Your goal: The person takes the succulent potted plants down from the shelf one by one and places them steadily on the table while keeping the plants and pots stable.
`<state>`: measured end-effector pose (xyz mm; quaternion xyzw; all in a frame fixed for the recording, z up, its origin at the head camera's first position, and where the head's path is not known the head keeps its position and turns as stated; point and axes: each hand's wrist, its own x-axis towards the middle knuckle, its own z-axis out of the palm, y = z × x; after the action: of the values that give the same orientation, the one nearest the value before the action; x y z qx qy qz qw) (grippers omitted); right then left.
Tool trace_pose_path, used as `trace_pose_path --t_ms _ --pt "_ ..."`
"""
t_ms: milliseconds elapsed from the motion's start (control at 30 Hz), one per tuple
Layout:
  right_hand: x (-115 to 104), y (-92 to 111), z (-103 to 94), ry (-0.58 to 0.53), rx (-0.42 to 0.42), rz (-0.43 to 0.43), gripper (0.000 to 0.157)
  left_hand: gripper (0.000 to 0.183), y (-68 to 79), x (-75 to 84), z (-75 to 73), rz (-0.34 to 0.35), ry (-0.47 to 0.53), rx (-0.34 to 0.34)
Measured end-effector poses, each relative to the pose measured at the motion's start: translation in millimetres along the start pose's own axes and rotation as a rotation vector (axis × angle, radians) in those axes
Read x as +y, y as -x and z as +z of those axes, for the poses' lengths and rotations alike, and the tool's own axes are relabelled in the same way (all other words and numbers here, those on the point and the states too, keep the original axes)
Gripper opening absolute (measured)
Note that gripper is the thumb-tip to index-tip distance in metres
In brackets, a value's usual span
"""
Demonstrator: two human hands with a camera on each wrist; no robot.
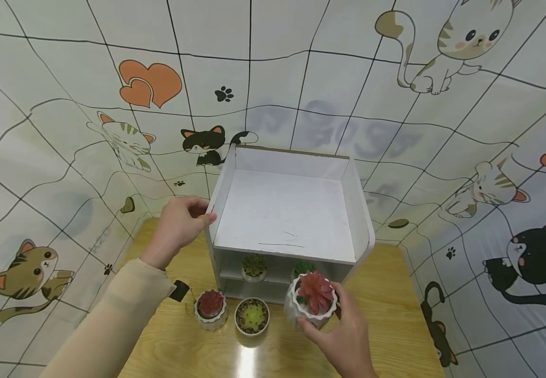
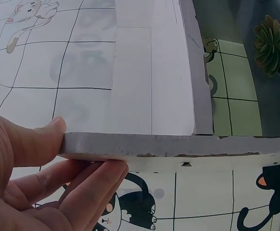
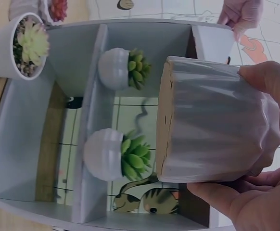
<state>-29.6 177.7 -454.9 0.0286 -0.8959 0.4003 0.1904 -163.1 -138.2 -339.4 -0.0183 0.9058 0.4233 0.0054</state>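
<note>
My right hand (image 1: 346, 333) grips a white fluted pot (image 3: 212, 120) holding a red succulent (image 1: 316, 291), raised in front of a white shelf unit (image 1: 284, 210). Fingers and thumb lie on opposite sides of the pot, as the right wrist view shows. At the unit's left side, my left hand (image 1: 180, 226) pinches the edge of the side panel (image 2: 154, 144), thumb on one face and fingers on the other. Inside the unit, two small white pots with green succulents stand on the middle shelf (image 3: 89, 120); in the head view the held pot partly hides one plant (image 1: 304, 268).
Before the unit, on the wooden table (image 1: 386, 315), stand a white pot with a dark red succulent (image 1: 210, 307) and a white pot with a yellow-green succulent (image 1: 252, 316). Cat-patterned cloth (image 1: 273, 79) hangs behind and at both sides.
</note>
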Motion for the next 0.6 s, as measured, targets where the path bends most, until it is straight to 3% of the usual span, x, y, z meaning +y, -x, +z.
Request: trace_pose_path --t_ms 600 --pt "10.6 14.4 7.0 0.004 0.013 0.008 0.083 0.028 0.9 0.1 1.1 0.005 -0.009 0.011"
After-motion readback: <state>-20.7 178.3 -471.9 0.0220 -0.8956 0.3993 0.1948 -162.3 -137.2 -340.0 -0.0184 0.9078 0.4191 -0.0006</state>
